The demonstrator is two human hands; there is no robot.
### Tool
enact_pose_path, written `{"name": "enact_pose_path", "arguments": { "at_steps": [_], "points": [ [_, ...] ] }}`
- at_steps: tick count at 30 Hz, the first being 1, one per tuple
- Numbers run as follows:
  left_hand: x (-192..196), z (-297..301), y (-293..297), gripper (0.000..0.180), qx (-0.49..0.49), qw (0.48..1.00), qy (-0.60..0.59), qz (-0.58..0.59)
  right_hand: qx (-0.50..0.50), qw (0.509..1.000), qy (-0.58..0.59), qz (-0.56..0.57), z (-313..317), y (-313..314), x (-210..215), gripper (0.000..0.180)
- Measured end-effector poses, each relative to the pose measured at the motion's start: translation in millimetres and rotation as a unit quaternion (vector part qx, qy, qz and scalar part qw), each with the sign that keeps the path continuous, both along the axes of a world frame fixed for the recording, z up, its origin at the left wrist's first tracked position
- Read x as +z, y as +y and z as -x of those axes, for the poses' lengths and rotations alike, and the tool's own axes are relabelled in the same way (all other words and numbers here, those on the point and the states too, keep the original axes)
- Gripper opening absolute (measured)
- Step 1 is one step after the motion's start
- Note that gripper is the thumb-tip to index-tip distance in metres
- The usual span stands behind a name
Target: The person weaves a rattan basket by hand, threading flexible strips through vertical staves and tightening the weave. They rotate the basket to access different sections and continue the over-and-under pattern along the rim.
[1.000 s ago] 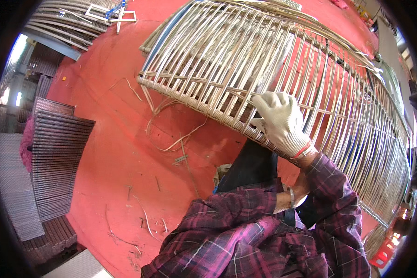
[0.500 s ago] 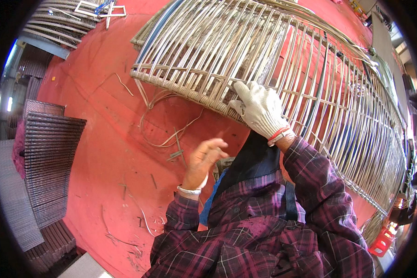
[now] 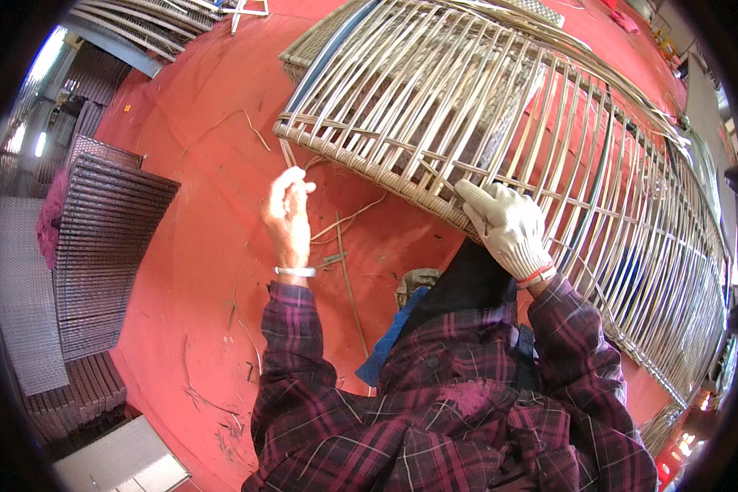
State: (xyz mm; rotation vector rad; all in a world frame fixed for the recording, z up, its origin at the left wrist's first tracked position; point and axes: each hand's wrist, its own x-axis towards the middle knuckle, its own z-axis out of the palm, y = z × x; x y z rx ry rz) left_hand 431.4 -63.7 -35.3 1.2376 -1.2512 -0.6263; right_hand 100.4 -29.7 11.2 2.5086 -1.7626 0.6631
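A long woven frame (image 3: 369, 166) of pale cane rods, its edge bound in wrapped strands, lies before me, reaching from the upper middle to the right. My right hand (image 3: 508, 225), in a white knitted glove, rests on its near edge. Its thumb and fingers close on a thin cane strand (image 3: 439, 174) that runs among the rods. My bare left hand (image 3: 289, 217) is raised beside the frame's near left corner. Its fingers curl around loose cane strands (image 3: 286, 151) hanging from that corner; the fingers partly hide the contact.
Red floor (image 3: 197, 213) carries scattered cane offcuts. Dark woven panels (image 3: 107, 246) stand at the left, with stacked pieces (image 3: 78, 398) below them. A pale flat panel (image 3: 127, 459) lies at lower left. Another cane piece (image 3: 152, 25) sits at upper left.
My left hand has moved forward and left, from near my body to the hanging strands. The right hand stays on the frame's edge. The whole view has shifted a little.
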Motion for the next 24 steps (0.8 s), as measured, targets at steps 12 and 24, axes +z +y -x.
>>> {"name": "enact_pose_path", "arguments": {
  "at_steps": [12,24],
  "points": [
    [-92.5,-98.5,-160.3,0.04,-0.025,0.995,-0.009,-0.098,0.013,0.999,0.01,-0.036,-4.2,0.0,19.3,0.023],
    [-16.8,-136.1,-207.9,0.018,-0.026,0.851,-0.523,-0.035,0.035,0.998,0.045,-0.023,-2.8,-1.8,18.6,0.041]
  ]
}}
